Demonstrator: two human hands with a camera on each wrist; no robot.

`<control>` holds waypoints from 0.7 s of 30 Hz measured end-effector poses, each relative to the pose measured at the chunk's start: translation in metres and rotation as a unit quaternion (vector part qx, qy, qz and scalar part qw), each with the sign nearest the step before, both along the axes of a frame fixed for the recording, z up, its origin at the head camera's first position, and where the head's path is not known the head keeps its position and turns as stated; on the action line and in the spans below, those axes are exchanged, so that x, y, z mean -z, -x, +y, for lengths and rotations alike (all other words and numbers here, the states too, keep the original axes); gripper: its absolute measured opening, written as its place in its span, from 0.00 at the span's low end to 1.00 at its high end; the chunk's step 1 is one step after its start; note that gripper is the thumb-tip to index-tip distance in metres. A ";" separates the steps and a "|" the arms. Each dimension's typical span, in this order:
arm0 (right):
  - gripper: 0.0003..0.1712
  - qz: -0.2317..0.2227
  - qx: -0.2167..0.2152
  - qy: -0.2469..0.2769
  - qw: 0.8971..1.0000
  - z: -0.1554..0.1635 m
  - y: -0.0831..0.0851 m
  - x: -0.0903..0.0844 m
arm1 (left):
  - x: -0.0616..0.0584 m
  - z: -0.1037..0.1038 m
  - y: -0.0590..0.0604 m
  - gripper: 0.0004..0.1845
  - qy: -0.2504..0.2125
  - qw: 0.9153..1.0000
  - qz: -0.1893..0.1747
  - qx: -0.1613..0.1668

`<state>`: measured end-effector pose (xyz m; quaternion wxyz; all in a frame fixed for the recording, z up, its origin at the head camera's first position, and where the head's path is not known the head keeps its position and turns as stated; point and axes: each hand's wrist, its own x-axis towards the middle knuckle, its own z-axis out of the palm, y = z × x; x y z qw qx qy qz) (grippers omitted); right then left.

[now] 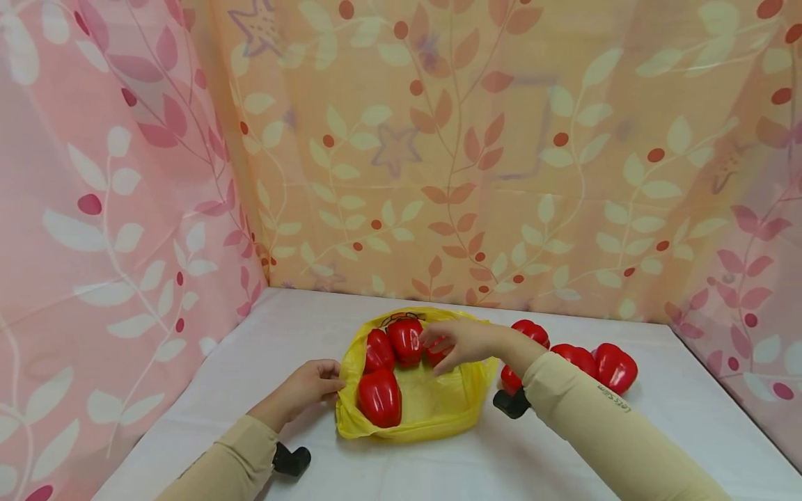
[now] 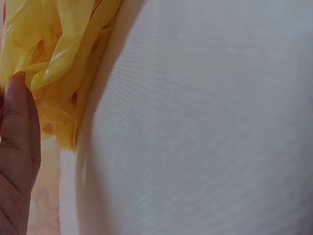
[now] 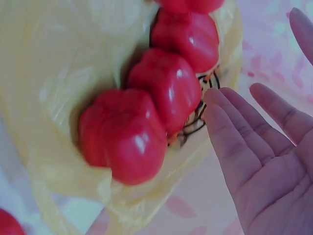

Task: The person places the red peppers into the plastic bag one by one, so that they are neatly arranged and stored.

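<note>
A yellow plastic bag (image 1: 432, 428) stands wide open on the table, its rim rolled outward. Inside it several glossy red bell peppers (image 1: 379, 400) lie along the left and back sides. My left hand (image 1: 307, 388) pinches the bag's left edge; in the left wrist view its fingers meet the crumpled yellow plastic (image 2: 61, 63). Above the back right of the bag hovers my right hand (image 1: 468, 342), fingers spread and holding nothing. It partly hides one pepper (image 1: 436, 351) from the head view. In the right wrist view, peppers (image 3: 132, 139) sit in a row beside the open palm.
Right of the bag, several more red bell peppers (image 1: 617, 367) are grouped on the white tabletop (image 1: 301, 320), partly behind the right forearm. Dark printed marks (image 1: 401, 318) show at the bag's back edge. Patterned curtains (image 1: 401, 174) close off the back and sides.
</note>
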<state>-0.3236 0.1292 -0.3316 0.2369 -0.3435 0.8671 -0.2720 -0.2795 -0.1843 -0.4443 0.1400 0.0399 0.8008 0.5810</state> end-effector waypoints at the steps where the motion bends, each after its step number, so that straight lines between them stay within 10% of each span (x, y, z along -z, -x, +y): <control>1: 0.31 0.004 0.005 -0.003 1.000 0.003 0.000 -0.001 | 0.000 0.000 0.000 0.09 0.000 1.000 0.000 0.001; 21: 0.31 0.029 0.105 -0.005 0.994 0.066 -0.003 0.000 | 0.001 0.002 -0.001 0.09 0.003 1.000 0.001 -0.003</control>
